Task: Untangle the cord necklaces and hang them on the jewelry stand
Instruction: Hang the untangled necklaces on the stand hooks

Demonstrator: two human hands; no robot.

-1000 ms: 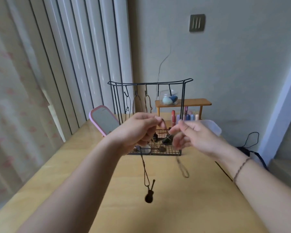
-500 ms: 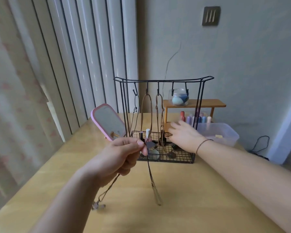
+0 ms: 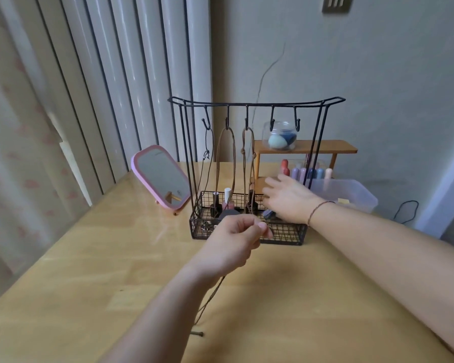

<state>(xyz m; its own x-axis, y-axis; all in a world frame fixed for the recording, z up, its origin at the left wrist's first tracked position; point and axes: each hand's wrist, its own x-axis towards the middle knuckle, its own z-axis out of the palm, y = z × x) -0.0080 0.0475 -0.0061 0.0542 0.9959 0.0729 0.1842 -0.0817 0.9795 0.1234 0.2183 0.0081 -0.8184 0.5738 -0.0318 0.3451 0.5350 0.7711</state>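
The black wire jewelry stand (image 3: 256,102) stands at the back of the wooden table (image 3: 89,271). A thin black cord necklace (image 3: 207,148) hangs from its first hook. Two brown cord necklaces hang from the second hook (image 3: 222,158) and the third hook (image 3: 252,155). The two hooks on the right are bare. My left hand (image 3: 233,242) is in front of the stand's basket (image 3: 286,235) and pinches a brown cord necklace (image 3: 211,299), which trails down under my wrist onto the table. My right hand (image 3: 286,200) reaches over the basket with its fingers stretched out near the third necklace's lower end.
Nail polish bottles (image 3: 228,201) stand in the basket. A pink mirror (image 3: 160,176) leans left of the stand. Behind are a small wooden shelf (image 3: 325,148) with a glass jar (image 3: 282,136), several lipsticks (image 3: 307,172) and a clear plastic box (image 3: 351,192). Curtains hang along the left.
My right hand left the cord and reached to the stand's basket. My left hand dropped lower and went forward with the cord, whose free end now lies on the table.
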